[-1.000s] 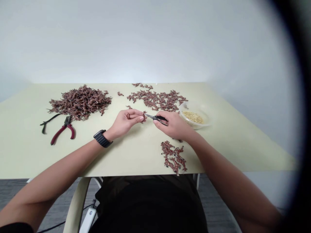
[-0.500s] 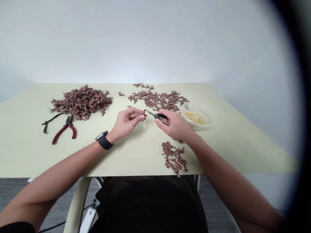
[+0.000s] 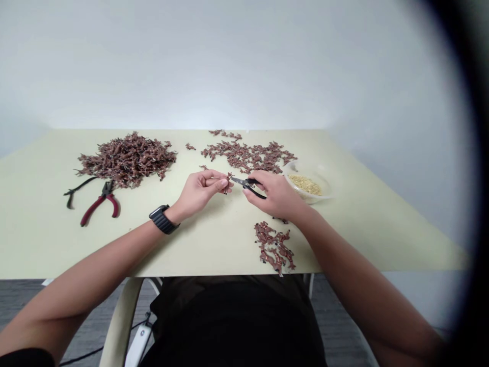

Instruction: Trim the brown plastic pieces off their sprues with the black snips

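Pinching a figurine at the fingertips of the left hand (out front); gripping, in the right hand, pliers spread wider than a second ago.

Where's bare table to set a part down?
Free: right of the bowl; between the watch and the front cluster. Crowded: the heap and red pliers, left; the loose pieces, back centre, beside the bowl.

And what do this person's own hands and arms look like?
Both are gloveless. The left hand has a dark watch with a ridged band at its wrist; the right hand has none. A black sleeve edges the left arm; any right sleeve can't be made out.
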Demonstrator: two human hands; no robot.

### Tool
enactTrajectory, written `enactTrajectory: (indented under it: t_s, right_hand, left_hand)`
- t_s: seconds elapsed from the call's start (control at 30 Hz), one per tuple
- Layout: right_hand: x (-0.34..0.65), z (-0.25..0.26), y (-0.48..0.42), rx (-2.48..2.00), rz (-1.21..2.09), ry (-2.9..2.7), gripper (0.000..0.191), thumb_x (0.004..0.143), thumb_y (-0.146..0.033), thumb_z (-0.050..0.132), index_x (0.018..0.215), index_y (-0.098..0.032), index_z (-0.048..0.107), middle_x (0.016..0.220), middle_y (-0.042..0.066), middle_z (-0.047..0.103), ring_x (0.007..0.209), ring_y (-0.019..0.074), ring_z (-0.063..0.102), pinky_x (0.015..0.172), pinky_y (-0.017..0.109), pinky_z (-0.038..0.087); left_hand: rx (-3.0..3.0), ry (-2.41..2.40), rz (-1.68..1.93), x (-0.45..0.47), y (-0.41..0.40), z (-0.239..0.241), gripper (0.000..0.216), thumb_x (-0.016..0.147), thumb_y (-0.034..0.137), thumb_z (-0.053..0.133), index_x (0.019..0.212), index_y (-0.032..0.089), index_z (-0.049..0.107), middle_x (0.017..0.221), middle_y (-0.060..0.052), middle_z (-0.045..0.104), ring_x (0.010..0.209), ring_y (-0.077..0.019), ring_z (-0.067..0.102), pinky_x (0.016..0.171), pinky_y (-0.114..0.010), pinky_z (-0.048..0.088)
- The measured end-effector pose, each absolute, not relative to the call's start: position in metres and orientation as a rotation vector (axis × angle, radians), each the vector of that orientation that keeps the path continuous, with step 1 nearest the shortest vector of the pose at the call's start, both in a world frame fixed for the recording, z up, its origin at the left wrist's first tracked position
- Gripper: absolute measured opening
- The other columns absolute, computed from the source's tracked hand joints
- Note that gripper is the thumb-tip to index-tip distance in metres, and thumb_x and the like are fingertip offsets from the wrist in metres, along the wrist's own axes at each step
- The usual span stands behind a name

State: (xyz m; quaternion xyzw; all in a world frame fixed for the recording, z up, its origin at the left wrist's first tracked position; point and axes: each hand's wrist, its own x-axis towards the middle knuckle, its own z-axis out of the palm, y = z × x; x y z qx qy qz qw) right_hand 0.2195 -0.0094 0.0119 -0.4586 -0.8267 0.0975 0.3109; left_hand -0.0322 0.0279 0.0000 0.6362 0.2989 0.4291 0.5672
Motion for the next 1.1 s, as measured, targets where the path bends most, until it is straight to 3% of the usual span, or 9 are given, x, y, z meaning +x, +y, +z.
enactTrajectory:
  t_s: [0.6,0.73,0.9,1.1]
  right_hand:
    - [0.2210,0.0114,-0.0093,-1.216,0.253,-2.188,0.022,0.096,-0.041,0.060,0.108,-0.022,0.060,0.095,0.007,0.066,0.078,0.0206,0.056,0.073,0.036,0.042]
    - [0.2200,0.0143,-0.0108,-1.230,0.273,-2.199,0.021,0.096,-0.041,0.059,0.103,-0.021,0.061,0.089,0.005,0.063,0.075,0.0196,0.054,0.071,0.035,0.039]
    - [0.2162,0.0195,-0.0155,-1.329,0.546,-2.119,0.026,0.100,-0.047,0.056,0.092,-0.022,0.060,0.075,0.000,0.055,0.068,0.0172,0.049,0.065,0.033,0.034]
    - [0.2141,0.0167,-0.0120,-1.287,0.761,-2.066,0.035,0.104,-0.052,0.050,0.087,-0.022,0.059,0.079,0.001,0.055,0.075,0.0184,0.053,0.068,0.034,0.037]
  left_hand:
    - [1.499,0.701,0.992,-0.0338,0.0289,-0.0009,0.037,0.090,0.046,0.082,0.104,0.013,0.075,0.101,-0.014,0.081,0.087,-0.0193,0.075,0.088,-0.037,0.060]
    - [1.516,0.695,0.989,-0.0332,0.0296,-0.0021,0.037,0.091,0.045,0.081,0.107,0.012,0.074,0.102,-0.015,0.081,0.089,-0.0196,0.076,0.089,-0.036,0.060]
    - [1.698,0.755,1.119,-0.0345,0.0278,-0.0033,0.036,0.089,0.044,0.083,0.108,0.015,0.074,0.106,-0.013,0.081,0.097,-0.0246,0.078,0.095,-0.041,0.061]
    - [1.980,0.840,1.250,-0.0370,0.0244,-0.0008,0.030,0.088,0.039,0.084,0.110,0.020,0.077,0.115,-0.011,0.079,0.107,-0.0253,0.076,0.105,-0.041,0.058]
